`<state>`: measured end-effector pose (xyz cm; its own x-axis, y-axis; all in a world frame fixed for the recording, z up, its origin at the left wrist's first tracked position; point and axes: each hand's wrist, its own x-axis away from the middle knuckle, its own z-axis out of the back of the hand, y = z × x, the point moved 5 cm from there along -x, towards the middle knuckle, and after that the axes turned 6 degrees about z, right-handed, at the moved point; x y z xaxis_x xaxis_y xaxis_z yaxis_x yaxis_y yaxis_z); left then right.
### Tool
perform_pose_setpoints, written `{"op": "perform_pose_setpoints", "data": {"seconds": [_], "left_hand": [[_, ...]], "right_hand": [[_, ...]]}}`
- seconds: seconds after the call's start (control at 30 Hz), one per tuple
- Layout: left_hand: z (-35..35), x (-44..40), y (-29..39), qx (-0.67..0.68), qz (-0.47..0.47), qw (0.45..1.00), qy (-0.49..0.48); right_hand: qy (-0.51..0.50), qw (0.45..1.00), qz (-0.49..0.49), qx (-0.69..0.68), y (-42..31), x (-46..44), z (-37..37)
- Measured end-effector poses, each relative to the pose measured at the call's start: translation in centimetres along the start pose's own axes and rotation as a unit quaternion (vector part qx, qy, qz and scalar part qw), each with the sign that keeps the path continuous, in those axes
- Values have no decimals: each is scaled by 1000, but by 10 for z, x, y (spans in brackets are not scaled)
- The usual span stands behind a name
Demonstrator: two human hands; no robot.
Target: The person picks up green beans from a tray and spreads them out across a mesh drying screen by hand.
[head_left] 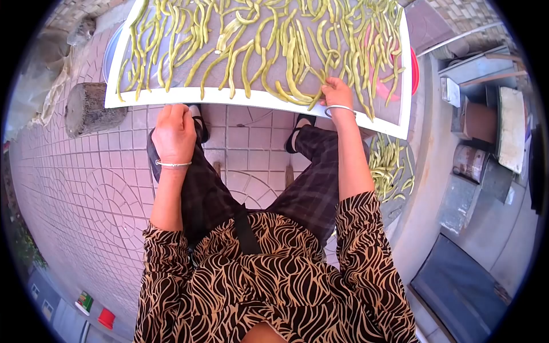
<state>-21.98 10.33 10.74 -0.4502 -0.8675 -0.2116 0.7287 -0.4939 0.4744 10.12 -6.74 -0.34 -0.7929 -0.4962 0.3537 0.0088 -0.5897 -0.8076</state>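
Observation:
Long green beans lie spread over a mesh screen with a white frame. At the near right part of the screen, my right hand is closed in a pinch on the end of a green bean. Other beans touch or cross close by its fingertips. My left hand is a closed fist over my left knee, just below the frame's near edge. Its palm side is hidden, so I cannot tell whether anything is in it.
More green beans lie low at the right, under the screen's corner. A cut log stands at the left on paved tiles. A red basin shows past the frame's right side. Boxes and boards line the right.

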Motion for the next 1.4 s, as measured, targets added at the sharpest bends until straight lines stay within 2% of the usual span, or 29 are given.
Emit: {"op": "perform_pose_setpoints", "data": {"seconds": [0.03, 0.13, 0.23, 0.33, 0.43, 0.53, 0.63, 0.73, 0.83, 0.93, 1.03, 1.13, 1.23, 1.33, 1.4], "left_hand": [[0, 0, 0, -1, 2, 1000, -1], [0, 0, -1, -5, 6, 1000, -4], [0, 0, -1, -5, 7, 1000, -4], [0, 0, 0, -6, 5, 1000, -3], [0, 0, 0, -8, 6, 1000, -5], [1, 0, -1, -7, -1, 1000, -5], [1, -2, 0, -11, 1, 1000, -7], [1, -1, -1, -18, 2, 1000, -6], [0, -1, -2, -23, 4, 1000, -5], [2, -2, 0, -24, 3, 1000, -3], [2, -2, 0, -20, 6, 1000, -4], [3, -2, -1, -14, 3, 1000, -1], [2, -1, 0, -12, 5, 1000, -2], [2, -1, -1, -9, 7, 1000, -1], [1, -1, -1, -5, 5, 1000, 2]], "right_hand": [[9, 999, 10, 29, -2, 1, 2], [44, 970, 180, 161, 0, -2, 1], [4, 994, 109, -32, -1, 0, -5], [14, 981, 137, 133, -9, 1, -5], [21, 991, 131, -21, -1, -3, -6], [33, 992, 108, -64, -3, -10, 0], [66, 981, 127, -127, -16, -17, 5], [77, 964, 118, -224, -27, -28, 3], [92, 958, 135, -236, -34, -45, -1], [111, 974, 130, -145, -35, -62, -8], [143, 970, 196, -9, -23, -77, -16], [136, 968, 210, 25, -22, -71, -11], [139, 970, 176, 90, -28, -51, 7], [43, 969, 137, 200, -31, -31, 11], [19, 936, 146, 319, -32, -18, 3]]}}
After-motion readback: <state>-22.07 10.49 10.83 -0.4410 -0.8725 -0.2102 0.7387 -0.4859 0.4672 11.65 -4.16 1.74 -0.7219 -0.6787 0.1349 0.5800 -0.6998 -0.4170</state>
